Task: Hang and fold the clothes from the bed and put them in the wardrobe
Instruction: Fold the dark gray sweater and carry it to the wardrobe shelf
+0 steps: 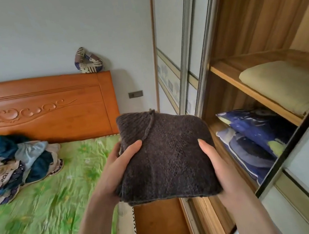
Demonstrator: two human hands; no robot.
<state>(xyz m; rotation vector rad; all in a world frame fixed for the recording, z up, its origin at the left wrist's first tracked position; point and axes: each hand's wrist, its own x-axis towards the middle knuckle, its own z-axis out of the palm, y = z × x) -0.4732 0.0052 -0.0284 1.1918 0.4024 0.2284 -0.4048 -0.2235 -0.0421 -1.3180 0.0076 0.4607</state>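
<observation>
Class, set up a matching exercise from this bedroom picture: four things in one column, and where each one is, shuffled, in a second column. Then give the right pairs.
Things
1. sweater
2. clothes pile
3. blue pillows
4. yellow bedding

Places
A. on the green sheet by the headboard
B. on the upper wardrobe shelf
C. held between the left hand and right hand
D. in the wardrobe compartment under that shelf

Pairs: 1-C, 2-A, 3-D, 4-B
</observation>
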